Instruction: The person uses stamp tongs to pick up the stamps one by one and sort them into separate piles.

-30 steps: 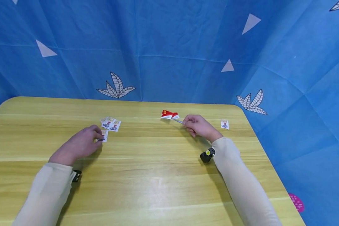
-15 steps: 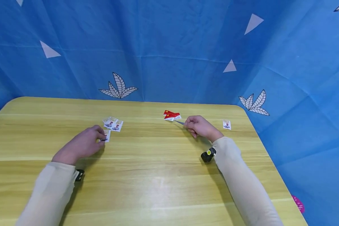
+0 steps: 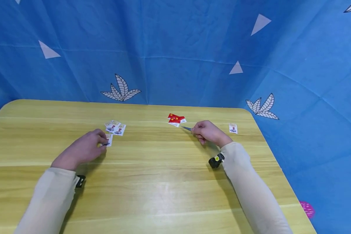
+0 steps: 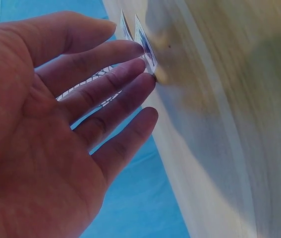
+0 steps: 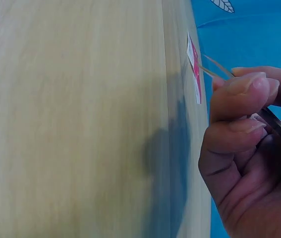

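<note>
Straight, relaxed fingers of my left hand (image 3: pixel 84 148) rest at a white-bordered stamp (image 3: pixel 109 139), covering its left part. The left wrist view shows the fingertips right at that stamp (image 4: pixel 146 47), the thumb apart from it. My right hand (image 3: pixel 209 132) pinches slim metal tweezers (image 3: pixel 186 128), which point left. In the right wrist view the two tips of the tweezers (image 5: pixel 279 130) are spread, with nothing between them. Just beyond the tips, several red stamps (image 3: pixel 175 121) with yellow emblems and white lower edges lie overlapping on the table.
Behind the left hand lies an overlapping group of pale stamps (image 3: pixel 119 129). One more pale stamp (image 3: pixel 233 128) lies to the right, beyond the right wrist. The wooden table (image 3: pixel 152 169) meets a blue patterned cloth (image 3: pixel 175 81) along its back edge and right side.
The tweezers have let go of a red stamp, which now lies overlapping the front of the red group. The right hand has drawn back slightly to the right. The left hand stays put.
</note>
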